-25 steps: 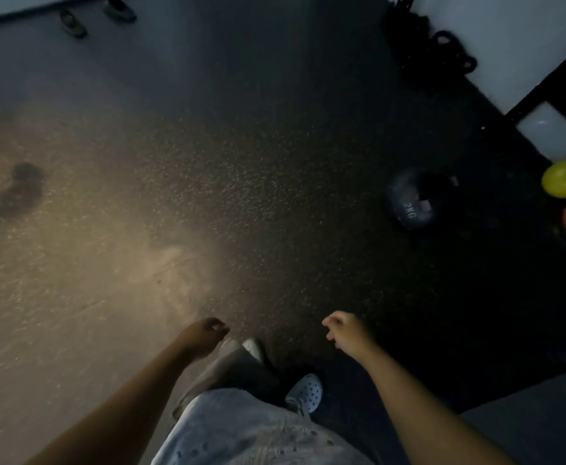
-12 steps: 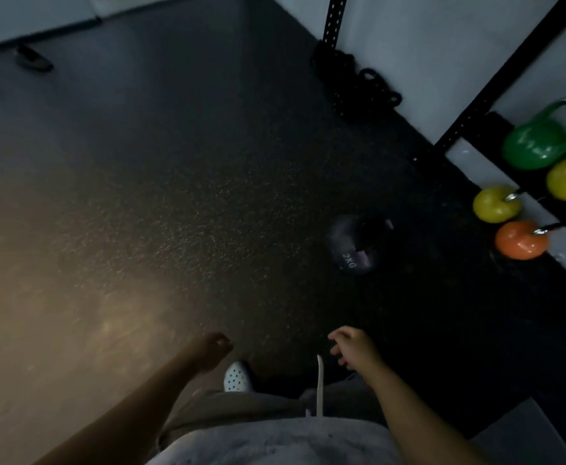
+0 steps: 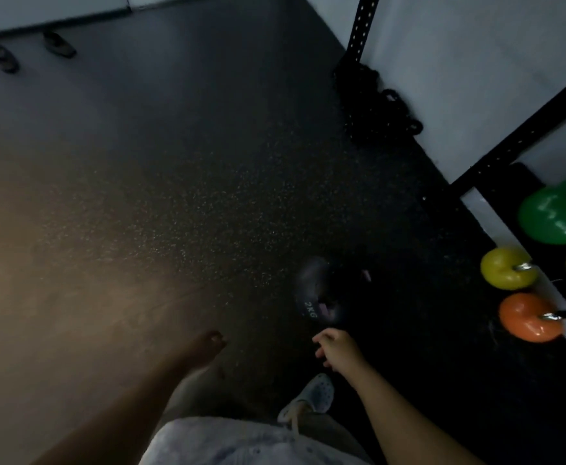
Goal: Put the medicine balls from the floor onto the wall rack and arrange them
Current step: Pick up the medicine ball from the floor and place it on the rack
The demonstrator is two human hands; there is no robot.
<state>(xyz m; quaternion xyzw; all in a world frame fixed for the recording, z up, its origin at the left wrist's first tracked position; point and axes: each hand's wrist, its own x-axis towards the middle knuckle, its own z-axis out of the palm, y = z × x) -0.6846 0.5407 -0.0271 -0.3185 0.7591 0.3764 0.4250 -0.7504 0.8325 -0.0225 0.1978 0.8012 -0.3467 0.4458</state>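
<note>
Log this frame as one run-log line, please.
stage: approach | medicine ball: on floor, untouched | left hand: empty | right hand: empty, nearest ball | kettlebells: by rack

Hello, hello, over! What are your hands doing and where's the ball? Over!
Both hands empty: left hand loosely curled, right hand relaxed. Dark 2 kg medicine ball on floor just ahead of right hand, untouched. Nothing between them.

A dark speckled rubber floor is filling the frame, carrying a dark medicine ball at centre right, a black chain pile at upper right, and two shoes at upper left.
</note>
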